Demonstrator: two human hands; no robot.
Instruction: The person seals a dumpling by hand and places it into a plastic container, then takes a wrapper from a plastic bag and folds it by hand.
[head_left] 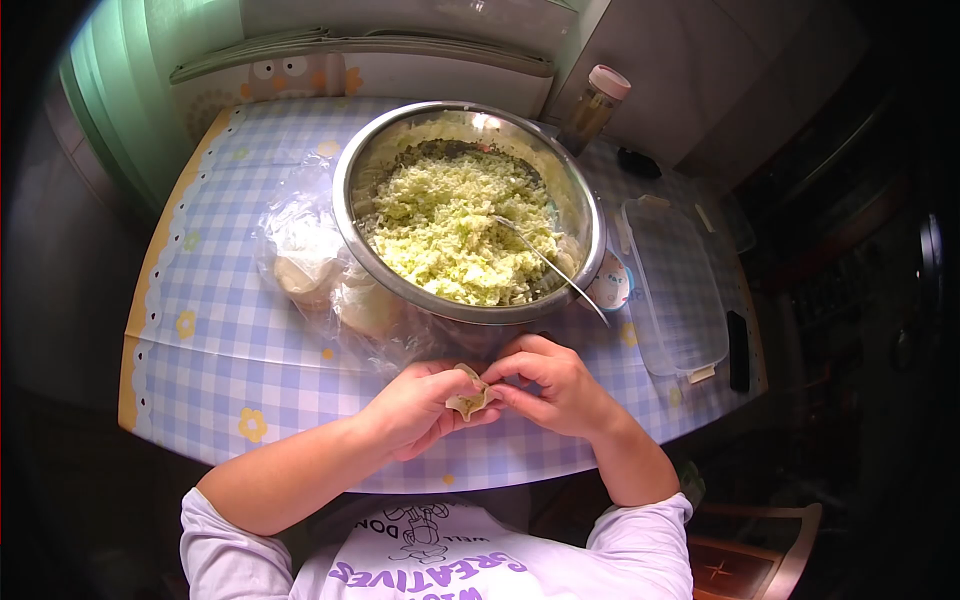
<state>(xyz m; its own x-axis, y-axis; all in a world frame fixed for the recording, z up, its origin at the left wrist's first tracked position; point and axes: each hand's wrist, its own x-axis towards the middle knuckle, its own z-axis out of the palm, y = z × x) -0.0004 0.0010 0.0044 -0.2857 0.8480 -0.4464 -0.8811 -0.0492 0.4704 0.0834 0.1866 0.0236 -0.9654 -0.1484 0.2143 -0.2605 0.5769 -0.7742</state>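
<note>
A small dough wrapper (468, 403), partly folded with pale filling showing in its opening, is held over the table's near edge. My left hand (418, 408) cups it from below and from the left. With thumb and fingertips closed together, my right hand (548, 388) pinches its right edge. Just beyond my hands stands a large steel bowl (350, 235) of chopped pale-green filling (450, 220). A thin metal utensil (550, 262) leans in the filling, its handle over the bowl's right rim. Left of the bowl, a clear plastic bag (300, 235) covers round pale dough pieces.
A clear plastic container (680, 300) and a dark slim object (738, 350) lie at the right. Behind the bowl is a pink-lidded jar (597, 105). A round patterned item (610, 283) sits beside the bowl. The checked tablecloth (225, 330) covers the table; a wooden chair (760, 545) stands lower right.
</note>
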